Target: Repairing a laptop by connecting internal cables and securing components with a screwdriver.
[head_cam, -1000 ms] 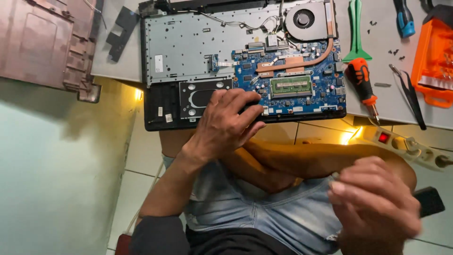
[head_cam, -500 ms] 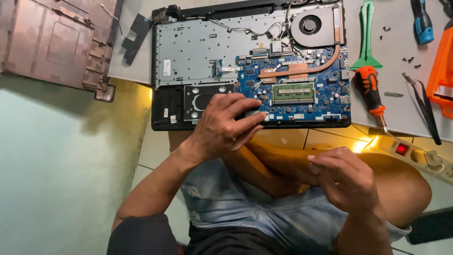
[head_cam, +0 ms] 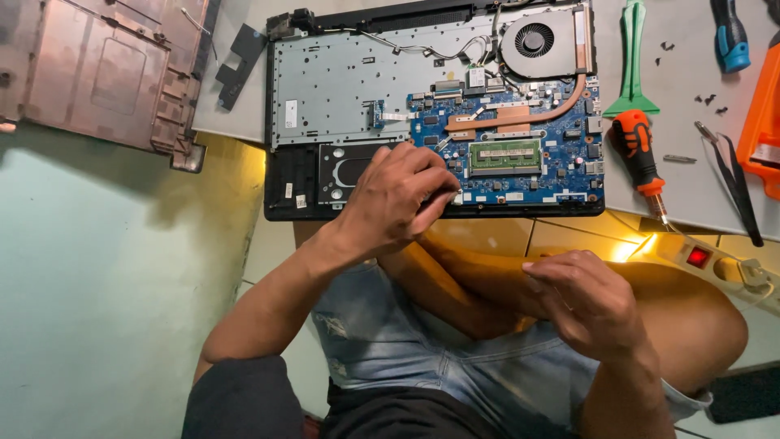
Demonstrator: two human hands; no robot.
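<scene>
Right hand [head_cam: 589, 305] has drifted left and lowered over the lap, fingers loosely curled, holding nothing visible. Left hand [head_cam: 398, 199] rests, fingers bent, on the opened laptop [head_cam: 357, 89] on the bench [head_cam: 674, 81], beside its blue board [head_cam: 520, 154].

We're seeing warm yellow light glowing from under the worktop [head_cam: 691, 187] edge, cool even light above, soft shadow at left, sharp focus, and slight bending at the edges.
</scene>
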